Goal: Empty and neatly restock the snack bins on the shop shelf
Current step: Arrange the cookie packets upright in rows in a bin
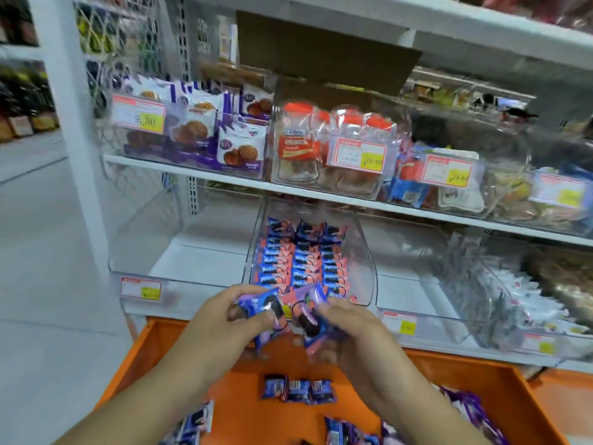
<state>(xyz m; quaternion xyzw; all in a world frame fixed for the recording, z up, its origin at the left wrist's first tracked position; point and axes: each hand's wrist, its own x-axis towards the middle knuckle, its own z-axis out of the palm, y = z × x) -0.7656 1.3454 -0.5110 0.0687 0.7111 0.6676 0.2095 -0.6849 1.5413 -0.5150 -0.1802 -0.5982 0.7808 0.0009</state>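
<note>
**Inspection: both hands holding cookie packs at the front lip of the middle bin**

Your left hand [239, 313] has its fingers curled round a blue-and-pink cookie pack [260, 308]; the thumb lies across the pack's lower edge. Your right hand [341, 322] grips a second pack [309, 319] of the same kind, fingers wrapped over its top, with further pink wrapper hanging below the knuckles. The two packs nearly meet between your fingertips. How many packs each hand holds cannot be told, as the wrappers are blurred.

Just beyond your fingers stands the clear middle bin [365, 261], tilted toward you, with matching packs set on edge in three rows [298, 255] running back from your fingertips. Left of your left fingers sits a clear bin [144, 248] holding nothing visible, a price tag [141, 289] on its front. Right of your right fingers is another clear bin [426, 284], and past it a bin of white-wrapped items [526, 293].

Beneath your wrists lies an orange tray [154, 345]. Three loose packs [298, 388] lie side by side on it, below your hands, and more packs lie at its near edge and right corner.

On the shelf above your fingers stand bins of biscuit packets [224, 133] and red-lidded jars [298, 139].
</note>
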